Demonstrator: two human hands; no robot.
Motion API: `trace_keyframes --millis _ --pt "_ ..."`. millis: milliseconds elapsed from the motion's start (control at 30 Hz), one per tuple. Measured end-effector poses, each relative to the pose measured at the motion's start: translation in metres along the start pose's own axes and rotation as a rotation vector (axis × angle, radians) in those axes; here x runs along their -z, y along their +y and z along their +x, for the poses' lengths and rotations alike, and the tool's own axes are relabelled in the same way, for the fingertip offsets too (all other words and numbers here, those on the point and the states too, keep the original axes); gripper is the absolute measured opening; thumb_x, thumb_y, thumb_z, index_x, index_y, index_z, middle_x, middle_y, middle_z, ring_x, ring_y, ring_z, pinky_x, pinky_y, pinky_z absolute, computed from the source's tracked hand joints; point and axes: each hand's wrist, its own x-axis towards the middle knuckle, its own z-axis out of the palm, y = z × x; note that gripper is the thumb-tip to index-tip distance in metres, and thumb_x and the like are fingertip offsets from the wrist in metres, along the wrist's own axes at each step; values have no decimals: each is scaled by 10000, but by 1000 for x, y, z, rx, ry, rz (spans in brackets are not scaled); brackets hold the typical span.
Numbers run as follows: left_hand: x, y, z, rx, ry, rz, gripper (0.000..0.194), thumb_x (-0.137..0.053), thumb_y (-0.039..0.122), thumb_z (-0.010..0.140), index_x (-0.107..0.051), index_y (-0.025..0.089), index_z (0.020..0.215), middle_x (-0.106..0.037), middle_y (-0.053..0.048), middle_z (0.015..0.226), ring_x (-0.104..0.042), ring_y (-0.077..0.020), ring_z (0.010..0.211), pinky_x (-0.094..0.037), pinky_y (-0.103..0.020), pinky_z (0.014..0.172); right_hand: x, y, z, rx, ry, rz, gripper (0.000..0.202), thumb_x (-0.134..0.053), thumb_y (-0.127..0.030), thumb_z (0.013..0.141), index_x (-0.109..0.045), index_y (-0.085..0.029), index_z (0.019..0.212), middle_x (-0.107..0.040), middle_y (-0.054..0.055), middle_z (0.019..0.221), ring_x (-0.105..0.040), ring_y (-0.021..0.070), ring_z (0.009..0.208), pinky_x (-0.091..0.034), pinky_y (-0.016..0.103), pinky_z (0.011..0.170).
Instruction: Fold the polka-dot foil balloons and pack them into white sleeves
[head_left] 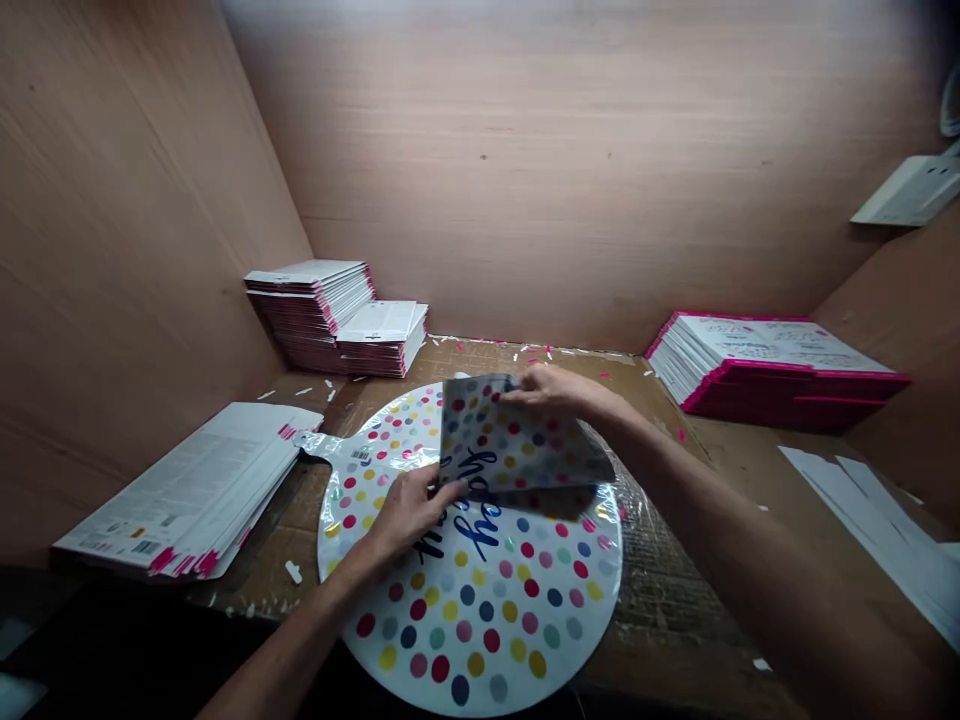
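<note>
A large round white foil sheet with coloured dots and dark lettering lies on the brown work surface, its narrow tab pointing left. Part of the dotted material is folded over as a flap on its upper right. The flap's top edge is pinched in my right hand, fingers closed. My left hand rests at the flap's left edge near the lettering, its fingers bent together over the material; what lies under the fingertips is partly hidden.
White and pink folded cards are stacked at the back left, with a fanned pile at the left. Another stack stands back right, near white paper strips. Wooden walls enclose the surface. Small scraps are scattered around.
</note>
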Motion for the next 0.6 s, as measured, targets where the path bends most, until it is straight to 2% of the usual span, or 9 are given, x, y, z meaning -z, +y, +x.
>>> trace_keyframes --millis 67,133,167,200,233,333,433,500,600 --pt "-5 2 13 146 145 69 381 -482 507 868 -601 192 691 -620 -3 656 -597 -183 656 -412 -254 570 -8 22 -3 -11 178 211 382 -572 -511 861 -720 -165 930 -726 75 894 -660 198 809 -499 272 695" --pt "-9 2 24 201 188 110 349 -492 468 865 -552 199 651 -576 9 613 -569 -172 623 -370 -248 539 -35 57 -29 -23 410 463 545 -559 -608 839 -650 -180 1164 -699 113 1102 -651 232 972 -519 310 767" --pt "-10 2 29 208 183 115 323 -507 452 860 -553 201 663 -578 12 617 -569 -171 625 -363 -246 537 -52 75 -45 -32 470 558 619 -579 -640 809 -612 -186 1228 -679 126 1155 -643 243 1010 -525 321 779" --pt "-10 1 33 210 179 120 294 -520 436 855 -564 202 682 -591 11 634 -578 -172 639 -366 -246 544 -70 92 -59 -41 503 618 655 -603 -658 777 -601 -189 1234 -681 126 1143 -648 247 992 -531 325 764" --pt "-9 0 37 215 175 130 265 -531 420 853 -582 203 711 -613 7 662 -595 -177 665 -378 -248 561 -87 106 -71 -66 475 632 643 -620 -654 763 -608 -191 1210 -693 115 1100 -656 245 949 -532 325 740" --pt "-9 2 44 242 184 175 222 -554 384 859 -646 198 939 -684 -26 804 -649 -209 809 -444 -270 670 -121 128 -83 -246 520 404 513 -517 -659 809 -674 -182 911 -689 56 775 -631 211 703 -477 292 598" --pt "-17 10 47 279 234 238 459 -566 315 864 -525 139 1286 -701 -98 994 -654 -258 963 -483 -334 807 -126 129 -69 -387 554 162 451 -449 -588 825 -659 -191 777 -633 27 636 -585 191 603 -396 276 542" --pt "-26 16 48 243 322 335 552 -543 237 870 -420 102 1390 -641 -167 1201 -627 -285 1072 -490 -375 870 -122 128 -59 -411 544 115 389 -468 -534 800 -662 -197 770 -629 23 619 -580 192 590 -367 277 537" --pt "-39 20 52 -26 432 542 544 -511 234 901 -404 93 1416 -431 -196 1478 -451 -311 1332 -426 -416 1037 -118 129 -54 -403 535 72 359 -464 -498 806 -661 -203 746 -630 27 623 -587 197 612 -351 282 549"
